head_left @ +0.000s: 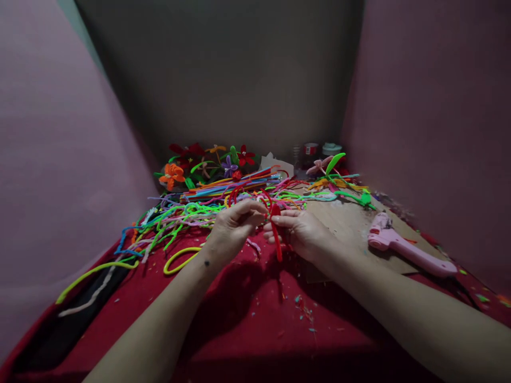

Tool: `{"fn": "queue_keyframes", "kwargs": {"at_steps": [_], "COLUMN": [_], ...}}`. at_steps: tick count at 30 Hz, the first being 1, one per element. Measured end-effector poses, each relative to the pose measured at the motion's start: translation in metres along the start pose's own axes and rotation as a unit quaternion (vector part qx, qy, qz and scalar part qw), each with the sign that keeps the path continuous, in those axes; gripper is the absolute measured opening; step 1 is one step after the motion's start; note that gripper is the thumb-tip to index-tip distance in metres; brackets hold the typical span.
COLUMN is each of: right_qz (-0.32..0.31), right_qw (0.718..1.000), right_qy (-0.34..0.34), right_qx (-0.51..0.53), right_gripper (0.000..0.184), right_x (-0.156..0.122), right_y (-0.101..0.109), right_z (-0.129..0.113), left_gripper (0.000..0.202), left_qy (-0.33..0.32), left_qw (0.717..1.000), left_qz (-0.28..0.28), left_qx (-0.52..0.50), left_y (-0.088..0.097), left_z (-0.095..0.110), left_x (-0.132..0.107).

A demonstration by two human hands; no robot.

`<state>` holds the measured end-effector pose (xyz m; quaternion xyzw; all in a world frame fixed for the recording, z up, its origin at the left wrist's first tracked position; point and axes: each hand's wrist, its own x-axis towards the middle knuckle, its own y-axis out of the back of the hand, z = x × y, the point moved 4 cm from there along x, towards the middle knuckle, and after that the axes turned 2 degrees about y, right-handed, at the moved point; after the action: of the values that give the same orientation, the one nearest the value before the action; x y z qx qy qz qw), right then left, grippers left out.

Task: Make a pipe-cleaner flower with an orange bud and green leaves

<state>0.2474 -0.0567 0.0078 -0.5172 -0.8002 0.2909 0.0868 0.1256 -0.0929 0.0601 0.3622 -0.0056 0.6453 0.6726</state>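
Over the middle of the red cloth, both hands meet at a bent red pipe cleaner [278,244]. My right hand [301,231] pinches it between thumb and fingers, and one red end hangs below. The fingertips of my left hand [239,221] are closed on a red strand beside it, part of which loops up above the fingers. Whether both red strands belong to one piece cannot be made out. A yellow pipe cleaner loop [175,264] lies on the cloth near my left wrist.
A pink glue gun [407,250] rests on a cardboard sheet [343,218] at the right. Loose pipe cleaners [195,213] are heaped behind the hands. Pipe-cleaner flowers [172,175] and jars [331,150] stand at the back. Coloured scraps [304,308] dot the red cloth [239,340].
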Motion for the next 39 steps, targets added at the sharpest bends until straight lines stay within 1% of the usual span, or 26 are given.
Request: {"fn": "queue_keyframes", "kwargs": {"at_steps": [1, 2, 4, 6, 8, 10, 12, 15, 19, 21, 22, 25, 30, 34, 39], "right_qz": [0.016, 0.025, 0.036, 0.035, 0.027, 0.016, 0.005, -0.007, -0.024, -0.022, -0.015, 0.002, -0.019, -0.002, 0.022], "right_qw": [0.999, 0.998, 0.994, 0.993, 0.993, 0.993, 0.994, 0.996, 0.999, 0.999, 1.0, 0.999, 0.997, 0.995, 0.995], "right_qy": [0.007, 0.012, 0.017, 0.014, 0.012, 0.02, 0.039, 0.048, 0.032, 0.023, 0.021, 0.036, 0.072, 0.086, 0.076], "right_qx": [0.034, 0.065, 0.103, 0.11, 0.111, 0.112, 0.106, 0.073, 0.019, 0.01, 0.008, -0.004, -0.03, -0.05, -0.058], "right_gripper": [0.012, 0.014, 0.018, 0.018, 0.016, 0.016, 0.016, 0.017, 0.012, 0.012, 0.014, 0.016, 0.017, 0.021, 0.024], "right_x": [0.003, 0.006, 0.01, 0.013, 0.014, 0.013, 0.012, 0.009, 0.004, 0.002, 0.001, 0.0, 0.001, 0.0, -0.002], "right_y": [0.003, 0.005, 0.008, 0.009, 0.009, 0.008, 0.007, 0.007, 0.003, 0.002, 0.001, 0.002, 0.002, 0.003, 0.004], "right_z": [-0.001, -0.002, -0.001, 0.001, 0.003, 0.004, 0.003, 0.002, 0.003, 0.003, 0.003, 0.001, 0.001, 0.003, 0.004], "left_gripper": [0.011, 0.013, 0.019, 0.023, 0.024, 0.025, 0.027, 0.024, 0.02, 0.013, 0.01, 0.013, 0.019, 0.022, 0.025], "left_qy": [-0.048, -0.095, -0.167, -0.206, -0.223, -0.226, -0.215, -0.18, -0.089, -0.088, -0.103, -0.143, -0.156, -0.169, -0.183], "left_qw": [0.997, 0.989, 0.962, 0.94, 0.935, 0.943, 0.954, 0.968, 0.99, 0.989, 0.985, 0.964, 0.926, 0.903, 0.883], "left_qz": [-0.033, -0.066, -0.112, -0.123, -0.114, -0.109, -0.115, -0.113, -0.057, -0.043, -0.043, -0.06, -0.077, -0.082, -0.084], "left_qx": [0.042, 0.091, 0.186, 0.244, 0.252, 0.219, 0.174, 0.132, 0.096, 0.109, 0.13, 0.217, 0.336, 0.386, 0.424], "left_y": [-0.002, -0.006, -0.015, -0.022, -0.025, -0.023, -0.019, -0.012, -0.003, -0.002, -0.002, -0.004, -0.008, -0.013, -0.016], "left_z": [0.003, 0.005, 0.005, 0.004, 0.005, 0.008, 0.013, 0.017, 0.012, 0.014, 0.016, 0.021, 0.019, 0.017, 0.017], "left_x": [-0.001, -0.003, -0.008, -0.012, -0.014, -0.014, -0.012, -0.009, -0.005, -0.005, -0.006, -0.006, -0.006, -0.008, -0.01]}}
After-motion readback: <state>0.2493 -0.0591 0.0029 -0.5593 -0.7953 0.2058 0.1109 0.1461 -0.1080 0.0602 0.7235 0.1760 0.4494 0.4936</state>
